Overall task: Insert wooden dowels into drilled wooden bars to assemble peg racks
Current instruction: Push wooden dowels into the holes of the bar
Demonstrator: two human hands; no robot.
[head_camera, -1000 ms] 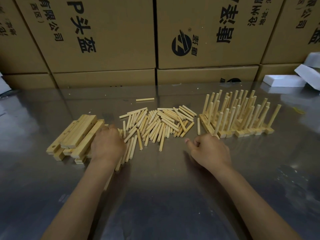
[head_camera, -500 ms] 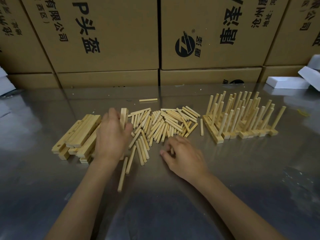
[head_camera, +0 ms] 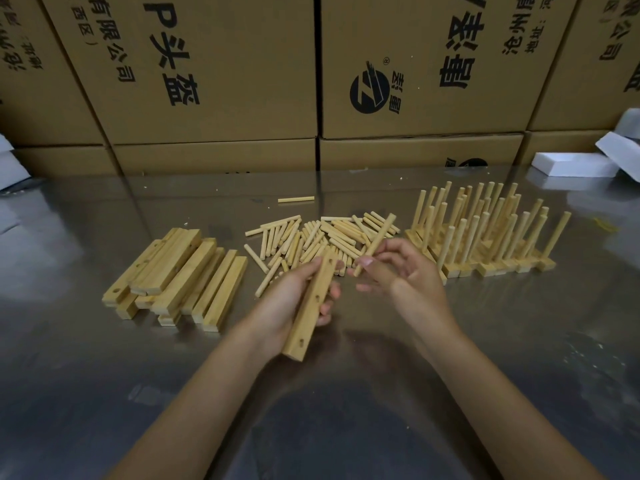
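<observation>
Both hands have lifted: left hand [head_camera: 289, 299] grips bar [head_camera: 309, 308], right hand [head_camera: 403, 268] pinches dowel [head_camera: 375, 242] beside it.

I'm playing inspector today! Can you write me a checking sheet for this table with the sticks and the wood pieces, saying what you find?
Surface: shiny metal table, reflective, a few small crumbs near the back.
Job's things: stack of drilled bars on the left; loose dowels heaped in the middle; finished peg racks standing on the right, pegs up.
Clutter: one stray dowel lying apart behind the heap.
Grippers: left hand grips a drilled bar, holes facing up; right hand pinches a dowel, not yet in a hole.
Cables: nothing seen.
Surroundings: printed cardboard boxes stacked behind; white foam blocks at far right.
</observation>
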